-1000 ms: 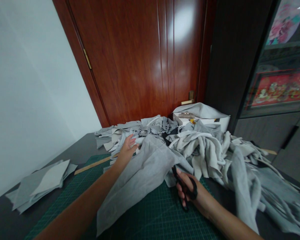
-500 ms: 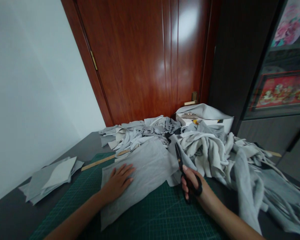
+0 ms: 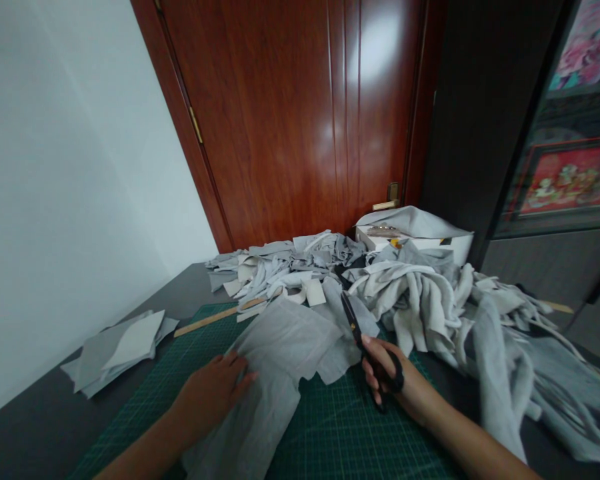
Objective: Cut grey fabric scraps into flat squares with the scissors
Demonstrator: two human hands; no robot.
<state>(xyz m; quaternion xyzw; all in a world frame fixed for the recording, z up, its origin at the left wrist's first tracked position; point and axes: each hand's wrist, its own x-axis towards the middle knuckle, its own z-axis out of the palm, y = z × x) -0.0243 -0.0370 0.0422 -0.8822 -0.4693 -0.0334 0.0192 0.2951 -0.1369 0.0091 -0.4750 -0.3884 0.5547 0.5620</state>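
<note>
Thin light-grey fabric piece [image 3: 275,350] lies creased across the green cutting mat [image 3: 340,433], its near end running out of view at the bottom edge. Left hand [image 3: 213,393] on the fabric's left side, fingers bent; cannot tell whether it pinches the cloth or only presses on it. Right hand [image 3: 380,367] grasps black scissors [image 3: 354,321] by the handles, blades apparently together, pointing away from the person, over or just beside the cloth's right part. Wooden strip [image 3: 205,323] slants across the mat's far left corner. Further left, on the dark counter [image 3: 20,393], a small stack of grey and off-white fabric pieces [image 3: 120,350]. Beyond the mat, a low pile of grey scraps [image 3: 275,263]; to the right, a larger tumbled heap of cloth [image 3: 415,293]. Behind that heap, a white box [image 3: 461,248] with grey cloth draped on top. Reddish-brown wooden door [image 3: 275,120] at the back; dark cabinet [image 3: 530,267] at right.
</note>
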